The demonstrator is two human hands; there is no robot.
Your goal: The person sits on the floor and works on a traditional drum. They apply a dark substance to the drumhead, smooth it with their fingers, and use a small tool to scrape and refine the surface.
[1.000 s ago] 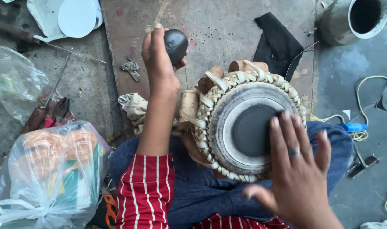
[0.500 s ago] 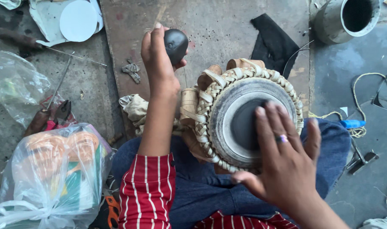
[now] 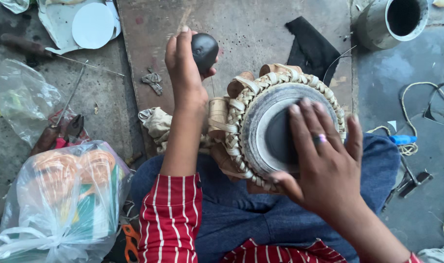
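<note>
We're mid-finishing w/ the drum (image 3: 261, 131) resting on our lap. Left hand (image 3: 185, 73) grips a black stone (image 3: 204, 50), raised just beyond the drum; right hand (image 3: 324, 165) lies open, fingers flat on the dark centre patch, prob. feeling it. Next: bring the stone onto that patch w/ even pressure.

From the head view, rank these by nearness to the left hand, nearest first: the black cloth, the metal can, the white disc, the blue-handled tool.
Measured from the left hand:
1. White disc, up and to its left.
2. Black cloth, to its right, only slightly farther.
3. Metal can, top right corner.
4. Blue-handled tool, far right, past the drum.
</note>
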